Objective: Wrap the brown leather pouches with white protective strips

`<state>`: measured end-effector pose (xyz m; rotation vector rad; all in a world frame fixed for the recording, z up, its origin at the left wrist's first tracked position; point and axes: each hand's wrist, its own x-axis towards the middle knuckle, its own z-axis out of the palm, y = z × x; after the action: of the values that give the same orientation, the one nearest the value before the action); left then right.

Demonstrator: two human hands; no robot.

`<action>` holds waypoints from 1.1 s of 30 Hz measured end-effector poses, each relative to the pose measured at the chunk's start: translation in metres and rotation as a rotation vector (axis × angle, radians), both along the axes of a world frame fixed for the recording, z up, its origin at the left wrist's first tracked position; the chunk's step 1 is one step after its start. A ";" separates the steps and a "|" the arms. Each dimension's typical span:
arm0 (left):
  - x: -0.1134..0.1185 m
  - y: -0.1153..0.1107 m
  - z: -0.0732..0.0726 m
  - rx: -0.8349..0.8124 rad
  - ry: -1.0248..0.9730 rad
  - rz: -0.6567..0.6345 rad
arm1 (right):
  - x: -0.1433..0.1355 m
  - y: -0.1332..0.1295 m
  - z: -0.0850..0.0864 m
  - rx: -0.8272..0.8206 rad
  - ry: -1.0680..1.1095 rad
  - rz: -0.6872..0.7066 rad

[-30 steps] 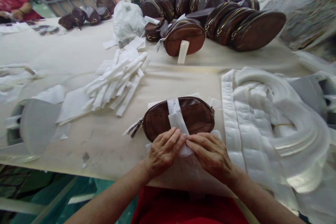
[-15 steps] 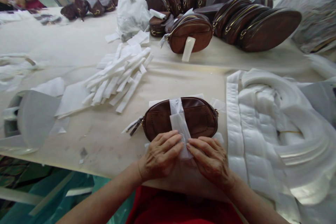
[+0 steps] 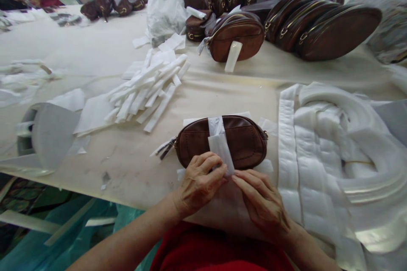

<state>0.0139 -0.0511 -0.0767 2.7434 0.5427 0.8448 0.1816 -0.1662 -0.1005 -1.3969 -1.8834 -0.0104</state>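
A dark brown oval bag (image 3: 244, 142) lies on the table in front of me, its zipper pull sticking out to the left. A white foam strip (image 3: 220, 150) runs down over the middle of the bag. My left hand (image 3: 203, 180) is closed on the strip's lower end at the bag's near edge, thumb and fingers pinched together. From the right, my right hand (image 3: 262, 199) touches the same end with its fingertips, the fingers pressed together. White sheet pieces show from under the bag.
A pile of white strips (image 3: 152, 87) lies left of centre, with a tape dispenser (image 3: 47, 135) at far left. White padding (image 3: 321, 161) covers the right side. Brown bags (image 3: 340, 34) and a plastic bag (image 3: 167, 10) stand behind. People work across the table.
The strip's lower end, which hung below the bag between my hands, is now drawn in at my left fingertips. My right hand has shifted slightly down. The whole view has shifted a little.
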 end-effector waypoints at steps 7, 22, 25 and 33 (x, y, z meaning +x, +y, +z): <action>-0.001 0.000 -0.003 0.075 0.022 -0.017 | -0.008 -0.041 0.007 -0.376 0.077 0.075; -0.002 -0.002 -0.003 0.103 0.018 -0.015 | -0.018 -0.049 -0.005 -0.169 0.011 0.064; -0.003 -0.004 -0.005 0.110 0.017 -0.018 | -0.018 -0.049 -0.002 -0.023 0.025 0.073; -0.003 -0.004 -0.005 0.294 0.021 -0.051 | -0.018 -0.050 0.028 0.033 -0.127 0.147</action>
<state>0.0114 -0.0547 -0.0819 3.0179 0.3763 0.9515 0.1632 -0.2163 -0.0726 -1.2577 -2.0782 -0.0591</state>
